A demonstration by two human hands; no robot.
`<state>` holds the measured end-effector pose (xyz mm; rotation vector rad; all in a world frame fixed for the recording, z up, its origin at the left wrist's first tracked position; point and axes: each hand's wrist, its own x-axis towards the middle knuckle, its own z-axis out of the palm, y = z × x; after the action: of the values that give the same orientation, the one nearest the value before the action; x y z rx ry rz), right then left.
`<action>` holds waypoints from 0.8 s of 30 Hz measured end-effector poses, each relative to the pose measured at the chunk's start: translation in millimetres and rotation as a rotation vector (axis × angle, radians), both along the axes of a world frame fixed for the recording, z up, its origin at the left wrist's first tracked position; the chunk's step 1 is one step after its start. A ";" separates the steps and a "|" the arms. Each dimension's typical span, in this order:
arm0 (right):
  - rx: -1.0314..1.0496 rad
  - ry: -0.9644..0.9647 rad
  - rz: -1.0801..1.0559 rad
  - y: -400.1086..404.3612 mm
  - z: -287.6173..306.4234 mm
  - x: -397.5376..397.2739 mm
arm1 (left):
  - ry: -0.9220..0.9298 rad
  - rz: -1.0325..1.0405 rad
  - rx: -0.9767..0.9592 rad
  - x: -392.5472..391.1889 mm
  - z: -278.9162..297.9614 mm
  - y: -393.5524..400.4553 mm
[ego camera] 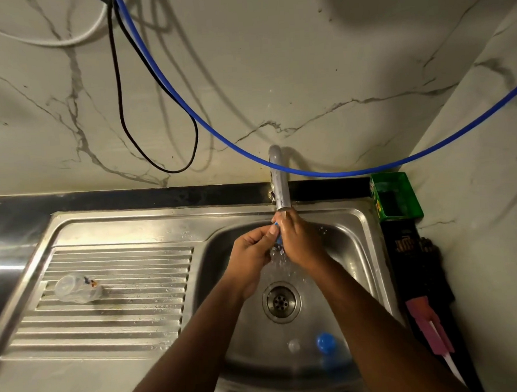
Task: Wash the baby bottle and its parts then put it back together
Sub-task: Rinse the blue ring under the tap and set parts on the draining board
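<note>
On the ribbed drainboard (112, 307) at the left, the clear baby bottle (76, 288) lies on its side. Over the sink basin (350, 250), the left hand (251, 253) and right hand (299, 241) meet under the tap (279, 179), fingers curled and pinching a small blue bottle part (276, 225) between them while water splashes down toward the drain (280, 302). Near the basin's front wall rest a clear nipple (294, 345) and a blue cap (326, 341). At the right, a green box (395, 195) sits on the counter, with a pink-handled brush (431, 327) nearer.
</note>
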<state>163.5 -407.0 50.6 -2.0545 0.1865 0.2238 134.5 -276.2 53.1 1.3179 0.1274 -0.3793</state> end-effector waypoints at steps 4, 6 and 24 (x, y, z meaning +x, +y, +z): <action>0.511 0.446 -0.347 7.9 11.8 3.1 | -0.016 0.044 -0.087 -1.8 -2.0 -3.2; 0.445 0.408 -0.270 7.3 11.4 3.6 | -0.029 0.028 -0.065 -2.9 -5.6 -3.1; 0.220 0.036 -0.225 7.9 8.4 -0.6 | -0.048 0.112 0.037 -1.4 0.8 -9.4</action>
<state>162.9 -399.2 59.0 -1.7959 0.3956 0.1359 133.0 -285.6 53.8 1.3493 0.1680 -0.2518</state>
